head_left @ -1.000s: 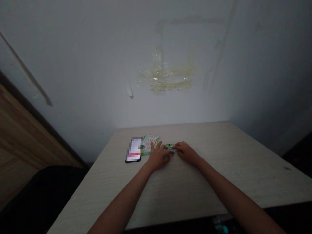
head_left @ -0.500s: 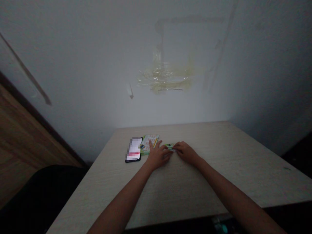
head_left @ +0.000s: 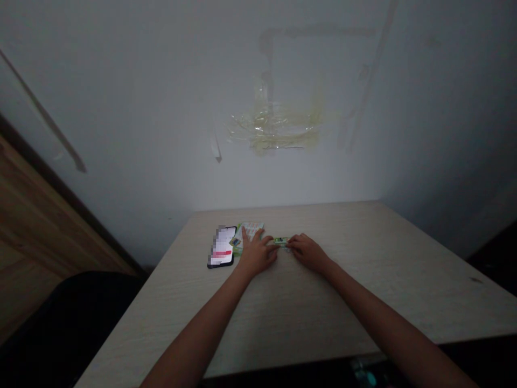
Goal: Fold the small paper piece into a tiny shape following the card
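Green strip (head_left: 280, 241) more exposed, left fingers (head_left: 245, 237) splayed farther left, right fingers (head_left: 295, 244) pinching it

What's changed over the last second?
The left hand slid left over the leaflet, widening its gap from the right hand. The leaflet seems to have shifted slightly left with it. No clear grasp or release shows. Unchanged: the right hand at the green strip's right end, and the phone.

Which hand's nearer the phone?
Left. The left hand is just right of the phone, over the printed sheet; the right hand is farther right.
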Motion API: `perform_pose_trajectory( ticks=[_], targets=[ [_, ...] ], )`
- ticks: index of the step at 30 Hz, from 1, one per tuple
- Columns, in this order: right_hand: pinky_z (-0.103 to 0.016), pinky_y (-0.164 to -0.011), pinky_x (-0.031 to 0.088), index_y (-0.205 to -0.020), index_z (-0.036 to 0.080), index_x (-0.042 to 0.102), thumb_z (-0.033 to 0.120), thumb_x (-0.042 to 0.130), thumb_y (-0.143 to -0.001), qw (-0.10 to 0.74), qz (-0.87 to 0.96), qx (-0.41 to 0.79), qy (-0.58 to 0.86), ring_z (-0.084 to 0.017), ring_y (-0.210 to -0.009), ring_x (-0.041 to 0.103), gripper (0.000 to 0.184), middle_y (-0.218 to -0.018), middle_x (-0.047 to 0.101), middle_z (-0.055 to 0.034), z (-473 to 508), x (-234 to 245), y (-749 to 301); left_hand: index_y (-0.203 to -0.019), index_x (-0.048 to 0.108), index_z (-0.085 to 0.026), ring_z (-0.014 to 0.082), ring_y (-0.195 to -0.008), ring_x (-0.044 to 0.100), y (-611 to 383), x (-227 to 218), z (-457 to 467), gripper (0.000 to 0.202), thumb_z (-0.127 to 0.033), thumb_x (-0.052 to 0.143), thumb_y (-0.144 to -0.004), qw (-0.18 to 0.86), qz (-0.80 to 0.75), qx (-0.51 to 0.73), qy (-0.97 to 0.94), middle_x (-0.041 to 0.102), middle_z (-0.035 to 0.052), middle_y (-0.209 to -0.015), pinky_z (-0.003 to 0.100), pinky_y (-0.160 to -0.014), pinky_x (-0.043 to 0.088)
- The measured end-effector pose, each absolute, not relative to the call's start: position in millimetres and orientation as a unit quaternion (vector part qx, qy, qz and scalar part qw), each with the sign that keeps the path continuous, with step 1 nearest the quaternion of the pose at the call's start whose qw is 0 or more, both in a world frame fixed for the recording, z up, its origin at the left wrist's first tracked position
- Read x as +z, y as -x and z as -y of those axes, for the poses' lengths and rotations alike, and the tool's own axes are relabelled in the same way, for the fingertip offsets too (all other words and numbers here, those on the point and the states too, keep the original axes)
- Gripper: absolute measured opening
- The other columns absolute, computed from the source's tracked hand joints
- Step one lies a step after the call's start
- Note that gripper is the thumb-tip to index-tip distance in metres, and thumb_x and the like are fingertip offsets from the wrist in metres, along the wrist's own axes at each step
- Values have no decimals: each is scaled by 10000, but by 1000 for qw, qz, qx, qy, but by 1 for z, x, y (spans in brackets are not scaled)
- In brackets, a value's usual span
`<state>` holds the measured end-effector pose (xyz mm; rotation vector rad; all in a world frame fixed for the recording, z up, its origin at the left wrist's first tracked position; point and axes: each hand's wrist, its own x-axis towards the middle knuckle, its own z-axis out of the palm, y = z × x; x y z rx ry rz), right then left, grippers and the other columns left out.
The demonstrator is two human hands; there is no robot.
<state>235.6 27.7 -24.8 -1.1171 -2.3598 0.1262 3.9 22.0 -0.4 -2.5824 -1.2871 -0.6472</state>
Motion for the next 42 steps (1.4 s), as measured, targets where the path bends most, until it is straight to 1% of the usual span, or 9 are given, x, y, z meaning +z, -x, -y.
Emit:
perform_pose_trajectory(
  ticks=[11,14,21,28,32,38,42],
  targets=[
    [-342,-906,438,-1114,211,674,86,534,-859,258,872,52,414,-194,-998,529,316,-1088,643,-66,-28,-24,-237,-1067,706,-410,361,-1297,404,1,-2,-28,242,-379,574,-867,110,477,-213,846,658,6,-1202,765,-1021,-156],
    [-340,-906,439,-1120,204,672,92,528,-866,257,873,49,412,-193,-995,527,313,-1085,644,-68,-28,-24,-237,-1081,697,-411,351,-1293,411,2,-2,-28,246,-394,561,-876,113,473,-205,850,666,0,-1189,765,-1020,-157],
    [-347,-907,446,-1101,205,683,104,523,-873,268,866,55,418,-196,-989,536,296,-1076,655,-69,-30,-27,-236,-1077,698,-373,323,-1292,419,-1,-3,-24,248,-391,517,-908,122,472,-209,848,667,15,-1178,750,-1038,-153],
    [-347,-913,450,-1084,205,693,85,539,-852,289,859,71,416,-195,-1012,550,303,-1078,671,-66,-27,-25,-235,-1046,705,-347,285,-1279,438,-2,-7,-25,223,-368,525,-916,89,472,-226,847,664,10,-1185,717,-1068,-148],
    [-349,-917,450,-1082,208,700,84,548,-841,299,859,76,408,-193,-1009,560,310,-1077,679,-63,-28,-26,-236,-1043,702,-343,271,-1249,454,-6,-12,-28,210,-339,532,-920,50,503,-242,828,675,10,-1156,741,-1059,-108],
    [-352,-916,452,-1086,228,706,87,557,-828,307,860,80,400,-195,-1013,568,330,-1080,684,-56,-31,-28,-237,-917,724,-330,274,-1245,450,-15,-12,-31,136,-331,591,-886,26,535,-257,804,677,-11,-1153,765,-1034,-106],
    [-352,-922,449,-1079,227,711,94,548,-836,305,863,78,396,-195,-1009,572,321,-1082,684,-57,-30,-27,-237,-837,727,-311,274,-1222,465,-21,-12,-33,134,-319,597,-870,20,559,-266,785,671,-17,-1176,764,-1038,-92]
  ],
)
